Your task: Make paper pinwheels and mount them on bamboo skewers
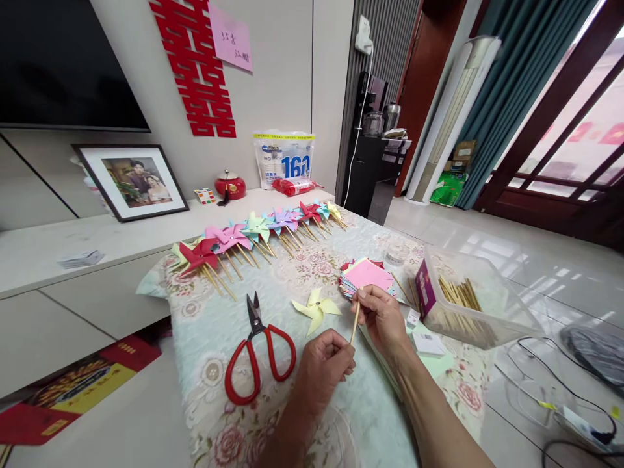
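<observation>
Both hands meet on one thin wooden stick (355,323): the left hand (322,367) is curled closed around its lower end, and the right hand (383,318) pinches the upper end between fingertips, the stick standing nearly upright just above the floral tablecloth (214,331). At about ten o'clock from the grip, close by, a yellow paper pinwheel (316,307) lies flat on the cloth with no stick on it. Just beyond the right hand, at about one o'clock, sits a stack of coloured paper squares (366,276), pink on top. At three o'clock a clear plastic box (480,305) holds a good many more sticks. The red-handled scissors (256,348) rest at nine o'clock, blades shut. Farther off, from ten round to twelve o'clock, a row of finished pinwheels (253,237) on sticks runs along the table's far edge, so a fair batch looks done, while the paper and spare sticks suggest plenty remains.
</observation>
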Demonstrator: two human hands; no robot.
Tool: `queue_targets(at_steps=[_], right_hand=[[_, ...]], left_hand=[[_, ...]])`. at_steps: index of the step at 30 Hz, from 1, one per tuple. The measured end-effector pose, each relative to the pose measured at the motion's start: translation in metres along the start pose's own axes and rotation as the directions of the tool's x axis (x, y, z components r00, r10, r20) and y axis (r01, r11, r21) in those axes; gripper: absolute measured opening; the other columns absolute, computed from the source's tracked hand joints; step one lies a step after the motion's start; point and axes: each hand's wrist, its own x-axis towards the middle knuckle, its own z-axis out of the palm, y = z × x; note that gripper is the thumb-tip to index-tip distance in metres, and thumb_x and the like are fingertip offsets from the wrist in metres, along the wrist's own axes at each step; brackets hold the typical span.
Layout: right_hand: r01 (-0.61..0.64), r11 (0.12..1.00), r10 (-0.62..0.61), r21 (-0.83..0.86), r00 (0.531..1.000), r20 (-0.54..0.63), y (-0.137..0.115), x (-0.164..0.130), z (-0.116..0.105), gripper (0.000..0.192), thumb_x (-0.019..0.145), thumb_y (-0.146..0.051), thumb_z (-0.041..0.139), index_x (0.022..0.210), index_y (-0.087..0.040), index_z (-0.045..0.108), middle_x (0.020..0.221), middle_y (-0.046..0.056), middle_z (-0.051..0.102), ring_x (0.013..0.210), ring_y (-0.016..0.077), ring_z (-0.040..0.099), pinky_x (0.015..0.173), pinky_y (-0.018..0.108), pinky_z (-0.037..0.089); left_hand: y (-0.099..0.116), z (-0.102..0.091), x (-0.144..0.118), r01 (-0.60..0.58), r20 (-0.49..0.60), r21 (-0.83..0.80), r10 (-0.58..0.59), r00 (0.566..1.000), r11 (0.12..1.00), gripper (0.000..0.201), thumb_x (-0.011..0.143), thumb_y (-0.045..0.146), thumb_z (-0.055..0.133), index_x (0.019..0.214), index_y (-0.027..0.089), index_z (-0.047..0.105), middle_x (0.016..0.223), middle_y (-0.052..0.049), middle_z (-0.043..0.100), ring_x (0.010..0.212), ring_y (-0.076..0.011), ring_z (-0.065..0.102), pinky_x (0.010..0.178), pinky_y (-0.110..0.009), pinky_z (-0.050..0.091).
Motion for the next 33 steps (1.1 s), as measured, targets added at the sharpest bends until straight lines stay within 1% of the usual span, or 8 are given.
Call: queue_targets(at_steps=[4,8,13,17,23,26,29,33], right_hand=[[-0.011,1.0,0.011,0.016,1.0,0.023,0.0002,-0.0005,0.0001,0.023,0.066,-0.035,0.079,0.065,-0.015,0.067,0.055,0.001,0.066,0.038,0.0056,0.048,0.04,0.016,0.032],[0.011,1.0,-0.011,-0.005,1.0,0.029,0.0004,-0.0004,-0.0001,0.026,0.071,-0.04,0.076,0.07,-0.016,0.066,0.056,0.001,0.067,0.037,0.0056,0.048,0.039,0.016,0.031],[0.01,0.998,-0.01,-0.068,1.0,-0.002,0.0022,0.0001,-0.0002,0.027,0.069,-0.039,0.076,0.065,-0.015,0.066,0.05,0.0,0.064,0.034,0.0047,0.046,0.037,0.015,0.029],[-0.026,0.998,0.027,-0.062,0.999,0.017,0.0039,-0.0007,0.0019,0.031,0.065,-0.042,0.081,0.067,-0.014,0.067,0.052,0.0,0.065,0.036,0.0059,0.048,0.038,0.016,0.031],[-0.111,0.993,0.113,-0.028,0.989,0.094,0.0034,-0.0033,0.0033,0.04,0.063,-0.05,0.084,0.072,-0.014,0.069,0.056,0.0,0.065,0.039,0.0059,0.049,0.04,0.017,0.034],[-0.115,0.987,0.131,-0.108,0.979,0.155,0.0027,-0.0046,0.0029,0.036,0.065,-0.047,0.084,0.072,-0.015,0.068,0.058,-0.001,0.065,0.043,0.0066,0.051,0.043,0.018,0.036],[-0.101,0.959,0.163,-0.265,0.961,0.223,0.0042,-0.0053,0.0017,0.033,0.067,-0.043,0.082,0.07,-0.015,0.065,0.052,-0.003,0.06,0.044,0.0078,0.049,0.046,0.019,0.036],[-0.003,0.905,0.1,-0.425,0.974,0.205,0.0056,-0.0058,-0.0011,0.03,0.076,-0.043,0.071,0.067,-0.018,0.059,0.05,-0.004,0.057,0.046,0.0098,0.047,0.049,0.022,0.036]], left_hand=[[0.001,-0.0001,0.0009,-0.006,-0.002,-0.009,0.006,1.0,1.0,0.019,0.066,0.033,0.068,0.062,0.019,0.057,0.051,0.0,0.063,0.047,-0.012,0.055,0.046,-0.022,0.04],[0.0009,0.0011,0.0018,0.038,-0.007,-0.018,-0.038,0.999,0.999,0.018,0.067,0.033,0.066,0.063,0.019,0.056,0.051,0.001,0.062,0.046,-0.0117,0.055,0.045,-0.021,0.039],[0.0002,0.0044,0.0012,0.058,0.032,0.001,-0.058,0.998,0.998,0.019,0.067,0.034,0.068,0.067,0.018,0.058,0.057,-0.001,0.065,0.05,-0.0121,0.057,0.046,-0.022,0.041],[0.0031,0.003,0.0001,0.036,-0.009,-0.087,-0.037,0.999,0.996,0.023,0.066,0.037,0.072,0.069,0.017,0.061,0.06,-0.001,0.065,0.052,-0.0121,0.058,0.048,-0.022,0.042],[0.0045,-0.0001,0.0007,0.053,-0.024,-0.213,-0.06,0.998,0.976,0.026,0.063,0.037,0.075,0.065,0.016,0.06,0.055,0.0,0.063,0.048,-0.0105,0.054,0.046,-0.021,0.038],[0.0033,-0.001,0.0025,0.046,-0.049,-0.24,-0.059,0.997,0.97,0.025,0.063,0.037,0.075,0.066,0.016,0.06,0.056,0.0,0.063,0.047,-0.0098,0.053,0.045,-0.021,0.036],[0.0021,-0.0015,0.0038,0.026,-0.074,-0.268,-0.047,0.996,0.963,0.024,0.064,0.035,0.075,0.068,0.016,0.06,0.058,0.0,0.063,0.048,-0.0089,0.053,0.046,-0.02,0.035],[0.0013,-0.0001,0.0046,0.008,-0.086,-0.228,-0.028,0.996,0.974,0.027,0.069,0.039,0.073,0.076,0.015,0.064,0.064,-0.002,0.066,0.05,-0.0099,0.056,0.046,-0.021,0.038]])
